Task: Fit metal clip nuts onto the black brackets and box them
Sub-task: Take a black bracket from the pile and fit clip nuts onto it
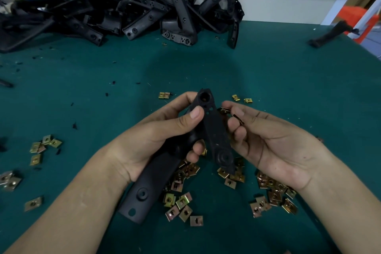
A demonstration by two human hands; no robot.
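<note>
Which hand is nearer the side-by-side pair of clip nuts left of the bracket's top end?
Left. The left hand, holding the bracket, is just right of the pair; the right hand, pinching a clip nut, is beyond the bracket, farther right.

There are two hands, a left hand (165,140) gripping one black bracket (144,187) and a right hand (274,146) pinching one clip nut (224,111). One lone bracket (329,34) lies far right. The heap of brackets (144,10) overlaps too much to count, and several dozen loose clip nuts (181,206) dot the worktop (268,68).
</note>
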